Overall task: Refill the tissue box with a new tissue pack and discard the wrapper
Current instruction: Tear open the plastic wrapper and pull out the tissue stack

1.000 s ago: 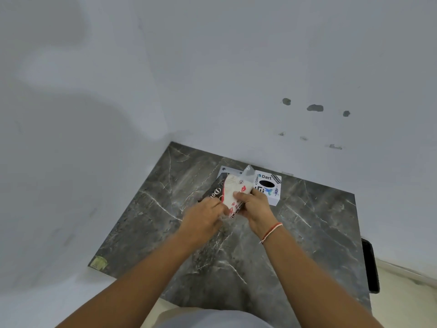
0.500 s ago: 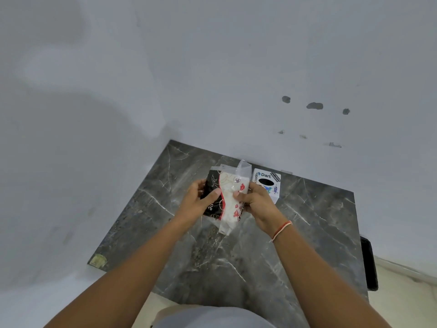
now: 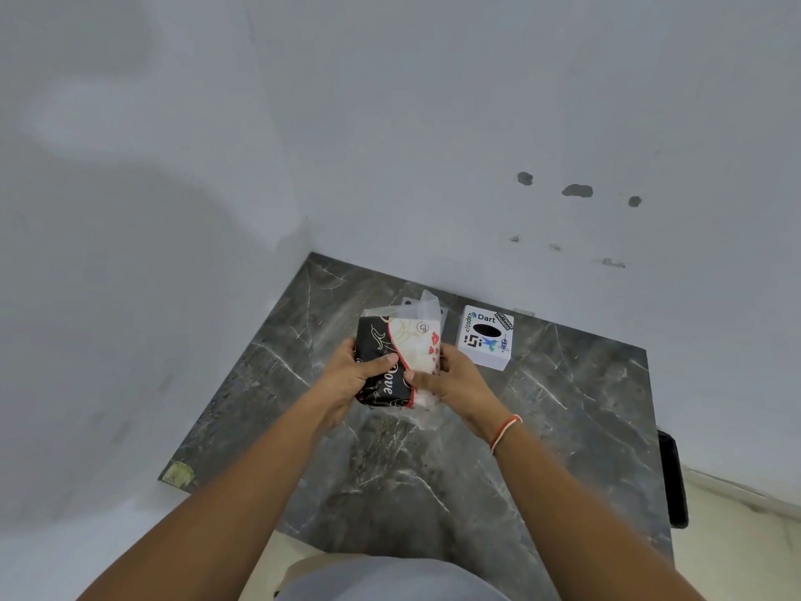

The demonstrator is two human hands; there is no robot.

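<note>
A tissue pack [image 3: 396,355] in a black, white and red plastic wrapper is held above the dark marble table [image 3: 563,418]. My left hand [image 3: 346,377] grips its black left side, thumb across the front. My right hand [image 3: 455,379] grips its white right side. A clear flap of the wrapper sticks up at the pack's far end. The white tissue box [image 3: 486,337], cube-shaped with stickers and a dark oval slot on top, stands on the table just right of the pack, near the wall.
White walls close the table in at the back and the left. A black object [image 3: 672,479] hangs off the table's right edge. A small yellowish patch [image 3: 178,474] marks the near left corner. Pale floor shows at the lower right.
Both hands have lifted the pack and turned it, so its black printed side now faces up. The left hand has shifted from the pack's edge to a full grip.
</note>
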